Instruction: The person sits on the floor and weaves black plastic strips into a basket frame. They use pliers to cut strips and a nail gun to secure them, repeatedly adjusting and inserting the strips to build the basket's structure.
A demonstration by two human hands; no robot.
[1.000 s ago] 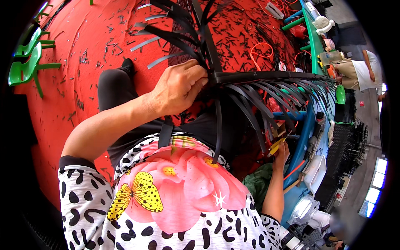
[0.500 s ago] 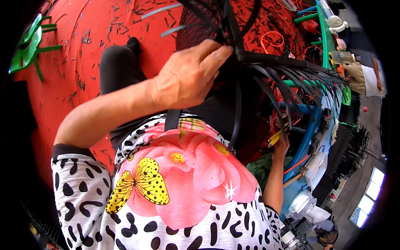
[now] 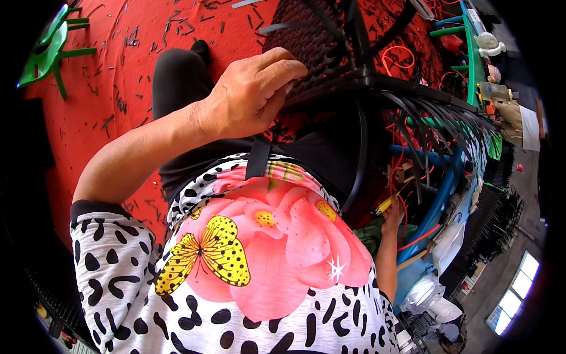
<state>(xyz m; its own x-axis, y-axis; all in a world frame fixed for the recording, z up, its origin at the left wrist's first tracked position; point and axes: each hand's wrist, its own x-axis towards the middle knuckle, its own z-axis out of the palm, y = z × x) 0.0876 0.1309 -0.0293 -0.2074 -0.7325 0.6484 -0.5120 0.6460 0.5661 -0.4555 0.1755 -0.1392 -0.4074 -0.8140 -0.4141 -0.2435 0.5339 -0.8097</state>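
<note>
My left hand [image 3: 254,88] is closed in a pinch just left of a black woven piece [image 3: 303,44] on a dark frame [image 3: 358,38]; whatever sits between its fingertips is too small to make out. Beneath the wrist a short black strip [image 3: 257,158] lies over the patterned shirt, its upper end hidden. Low on the right, my right hand [image 3: 393,215] grips a yellow-handled tool [image 3: 384,205]; its working end cannot be told. Many loose black strips [image 3: 433,121] fan out from the frame's right side, and one long strip [image 3: 358,159] curves down beside my lap.
Black offcuts [image 3: 177,26] litter the red floor [image 3: 132,88]. Green plastic chairs [image 3: 50,56] stand at far left. On the right are a blue pipe-like bar [image 3: 439,206], a red hose [image 3: 396,62], a white container [image 3: 448,242] and a green frame [image 3: 470,53].
My left hand has drawn away from the frame, leftward and slightly up in the picture. The whole view has shifted a little, uncovering more of the woven piece. My right hand still grips the yellow-handled tool.
</note>
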